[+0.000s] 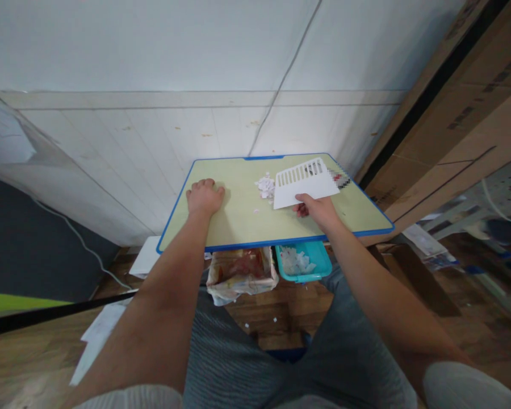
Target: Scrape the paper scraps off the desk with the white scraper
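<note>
My right hand (pixel 317 211) grips a white paper sheet (pixel 300 192) by its near edge, thumb on top and fingers underneath. A row of narrow slots is cut along the sheet's far side, and it is held tilted above the table. Just left of the sheet lies a small heap of white paper scraps (pixel 266 186). My left hand (pixel 205 197) rests palm down on the left part of the pale yellow table (pixel 238 221), thumb out to the side, holding nothing. A blurred-out patch (pixel 339 178) on the table lies beyond the sheet's right end.
Below the table's blue front edge are a lined bin (pixel 242 287) and a turquoise basket (pixel 323 261) with white scraps inside. A white wall (pixel 153 130) stands behind, with a cable (pixel 287 74) down it. Cardboard boxes (pixel 443 130) rise at the right.
</note>
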Motion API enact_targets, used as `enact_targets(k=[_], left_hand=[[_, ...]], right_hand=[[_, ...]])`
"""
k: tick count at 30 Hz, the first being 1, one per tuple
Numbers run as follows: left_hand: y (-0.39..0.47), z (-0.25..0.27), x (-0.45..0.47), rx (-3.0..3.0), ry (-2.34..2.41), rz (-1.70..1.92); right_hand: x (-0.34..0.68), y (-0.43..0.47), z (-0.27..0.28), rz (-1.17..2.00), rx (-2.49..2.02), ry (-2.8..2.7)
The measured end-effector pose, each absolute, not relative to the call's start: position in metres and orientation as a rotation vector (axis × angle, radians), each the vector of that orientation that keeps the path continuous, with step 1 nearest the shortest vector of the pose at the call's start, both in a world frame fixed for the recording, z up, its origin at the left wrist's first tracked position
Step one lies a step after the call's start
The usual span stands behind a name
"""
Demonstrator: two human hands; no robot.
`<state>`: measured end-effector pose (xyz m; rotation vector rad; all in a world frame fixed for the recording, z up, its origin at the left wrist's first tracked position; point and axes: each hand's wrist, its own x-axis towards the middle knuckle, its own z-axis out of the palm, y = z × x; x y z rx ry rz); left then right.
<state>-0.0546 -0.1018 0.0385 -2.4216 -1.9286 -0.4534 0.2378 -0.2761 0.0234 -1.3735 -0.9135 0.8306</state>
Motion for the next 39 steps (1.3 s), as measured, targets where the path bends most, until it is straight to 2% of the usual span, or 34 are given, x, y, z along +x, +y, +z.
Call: enact_targets(k=[8,39], left_hand=[[-0.105,0.04,-0.054,-2.424,-1.928,-0.429],[-0.101,0.037,-0.055,-2.428,-1.926,-0.441]], right_hand=[[0.216,-0.256,0.021,0.875,-1.392,-1.007],[0.192,-0.309,0.018,0.868,-1.354,-1.137]])
